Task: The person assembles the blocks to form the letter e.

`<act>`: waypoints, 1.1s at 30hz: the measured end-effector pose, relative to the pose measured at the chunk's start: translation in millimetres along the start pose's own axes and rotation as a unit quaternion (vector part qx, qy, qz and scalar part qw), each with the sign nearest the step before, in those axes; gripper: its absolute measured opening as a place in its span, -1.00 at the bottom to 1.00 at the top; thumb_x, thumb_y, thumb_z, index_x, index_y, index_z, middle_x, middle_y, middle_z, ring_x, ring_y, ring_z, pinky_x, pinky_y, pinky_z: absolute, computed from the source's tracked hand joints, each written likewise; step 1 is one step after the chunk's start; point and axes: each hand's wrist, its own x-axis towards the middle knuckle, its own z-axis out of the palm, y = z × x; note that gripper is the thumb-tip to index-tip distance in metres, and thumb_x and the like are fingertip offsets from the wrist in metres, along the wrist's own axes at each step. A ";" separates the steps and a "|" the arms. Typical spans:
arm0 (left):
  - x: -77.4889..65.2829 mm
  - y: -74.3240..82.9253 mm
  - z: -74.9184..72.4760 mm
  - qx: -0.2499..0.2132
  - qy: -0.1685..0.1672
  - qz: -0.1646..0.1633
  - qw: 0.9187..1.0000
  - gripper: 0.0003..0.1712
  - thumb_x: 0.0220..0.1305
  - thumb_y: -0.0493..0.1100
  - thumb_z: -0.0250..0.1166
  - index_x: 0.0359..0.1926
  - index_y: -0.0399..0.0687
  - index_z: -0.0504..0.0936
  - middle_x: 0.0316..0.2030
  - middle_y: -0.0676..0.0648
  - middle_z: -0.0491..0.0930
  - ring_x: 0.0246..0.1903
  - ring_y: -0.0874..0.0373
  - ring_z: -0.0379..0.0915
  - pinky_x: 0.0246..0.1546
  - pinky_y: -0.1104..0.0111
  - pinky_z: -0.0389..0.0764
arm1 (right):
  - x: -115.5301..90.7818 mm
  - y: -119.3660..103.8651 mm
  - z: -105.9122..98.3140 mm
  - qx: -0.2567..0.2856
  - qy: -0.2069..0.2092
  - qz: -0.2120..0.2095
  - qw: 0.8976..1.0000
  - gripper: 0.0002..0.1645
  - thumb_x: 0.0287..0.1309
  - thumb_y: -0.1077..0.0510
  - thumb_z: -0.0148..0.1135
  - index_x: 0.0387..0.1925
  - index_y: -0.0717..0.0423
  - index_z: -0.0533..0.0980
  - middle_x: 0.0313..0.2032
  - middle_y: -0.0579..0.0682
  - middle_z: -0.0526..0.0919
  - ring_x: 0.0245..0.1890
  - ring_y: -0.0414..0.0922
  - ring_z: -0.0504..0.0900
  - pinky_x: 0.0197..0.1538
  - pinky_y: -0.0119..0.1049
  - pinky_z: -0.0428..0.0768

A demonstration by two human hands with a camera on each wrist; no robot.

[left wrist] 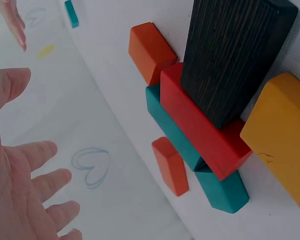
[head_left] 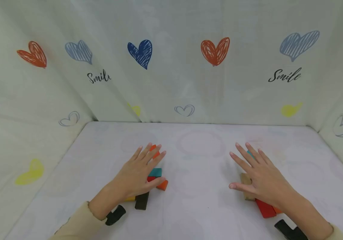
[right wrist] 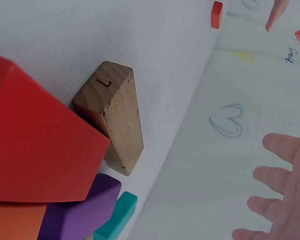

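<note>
Your L hand [head_left: 135, 175] & R hand [head_left: 259, 180] are spread, holding nothing. Black wood-grained rectangular block [head_left: 141, 201] is nr L palm; tan bare-wood rectangular block [right wrist: 124, 125] below R thumb. Prob. a hands-free step; any pickup'd need lowering, then curling fingers.

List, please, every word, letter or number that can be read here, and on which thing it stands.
"Smile": curtain, right side.
"Smile": curtain, left side, last letter cut by a fold.
"L" or "7", orientation unclear: end of wooden block.
Small dark marks on yellow block: unreadable.
</note>
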 end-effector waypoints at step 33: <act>-11.9 4.0 7.1 -0.085 -0.005 -0.052 0.995 -0.18 0.15 0.08 0.29 0.36 -0.06 0.21 0.32 -0.17 0.22 0.30 -0.15 0.15 0.10 0.04 0.43 | -33.4 -5.5 7.6 0.075 -0.070 0.173 0.980 -0.21 -0.09 -0.15 0.38 0.12 0.19 0.42 -0.06 0.23 0.53 -0.08 0.15 0.46 -0.03 0.13 0.45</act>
